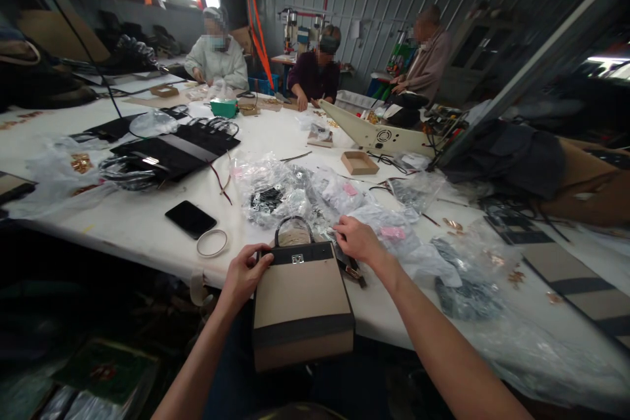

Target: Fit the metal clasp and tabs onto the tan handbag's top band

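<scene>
A beige and black handbag point(302, 295) rests at the table's front edge, its base toward me. A dark curved handle point(294, 220) and a small silver metal fitting point(297, 259) are at its top. My left hand point(249, 269) grips the bag's upper left corner, thumb on the front. Past the upper right corner, my right hand point(357, 239) is closed in a pinch over clear plastic bags point(319, 200); what its fingertips hold, if anything, is too small to tell. A dark strap with a metal end point(355, 272) lies beside the handbag.
A black phone point(191, 219) and a tape roll point(211, 243) lie to the left. Black bag pieces point(172, 151) are behind them. A small cardboard tray point(359, 163) and a cream machine housing point(378, 134) stand farther back. Several people work across the table.
</scene>
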Motion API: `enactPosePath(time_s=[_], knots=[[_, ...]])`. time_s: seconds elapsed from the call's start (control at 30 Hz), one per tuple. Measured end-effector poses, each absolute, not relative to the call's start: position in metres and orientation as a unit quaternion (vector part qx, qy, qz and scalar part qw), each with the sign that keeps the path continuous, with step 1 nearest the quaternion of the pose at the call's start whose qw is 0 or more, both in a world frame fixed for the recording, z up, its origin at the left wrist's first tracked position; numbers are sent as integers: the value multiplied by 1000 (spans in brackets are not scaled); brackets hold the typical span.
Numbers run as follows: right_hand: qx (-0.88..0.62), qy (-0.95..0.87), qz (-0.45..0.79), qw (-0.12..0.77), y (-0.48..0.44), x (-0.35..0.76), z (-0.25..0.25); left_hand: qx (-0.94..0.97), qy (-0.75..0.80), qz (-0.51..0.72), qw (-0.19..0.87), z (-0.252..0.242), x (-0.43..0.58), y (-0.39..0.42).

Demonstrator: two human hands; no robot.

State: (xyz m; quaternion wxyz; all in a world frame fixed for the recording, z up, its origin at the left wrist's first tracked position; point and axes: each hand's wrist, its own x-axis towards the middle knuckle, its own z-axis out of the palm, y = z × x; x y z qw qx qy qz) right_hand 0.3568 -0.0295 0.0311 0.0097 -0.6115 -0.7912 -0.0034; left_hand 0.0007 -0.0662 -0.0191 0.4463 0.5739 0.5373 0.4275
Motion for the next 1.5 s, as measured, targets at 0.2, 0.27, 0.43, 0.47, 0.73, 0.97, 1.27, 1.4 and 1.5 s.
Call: enactPosePath(time_s=[0.2, 0.27, 0.43, 0.47, 0.73, 0.97, 1.27, 1.4, 1.5], knots=[[-589, -808, -12, -33, -16, 346, 26, 590, 527, 427, 438, -18, -1, -68], [-583, -811, -12, -39, -14, 347, 26, 600, 519, 418, 442, -16, -5, -67], [-574, -818, -12, -32, -12, 353, 28, 645, 472, 371, 472, -9, -26, -65], [-577, -816, -13, -25, -13, 354, 28, 648, 460, 365, 485, -9, -29, -65], [-636, -765, 2, 99, -33, 352, 37, 606, 474, 374, 517, -14, -29, -65], [-645, -532, 369, 405, -109, 286, 51, 583, 500, 374, 519, -10, -23, -67], [-592, -710, 156, 348, -135, 243, 50, 548, 511, 398, 530, -18, -22, -69], [-479, -833, 125, 248, -107, 228, 57, 474, 510, 439, 568, -21, -20, -71], [-427, -876, 119, 192, -84, 209, 51, 464, 509, 447, 570, -21, -19, -72]])
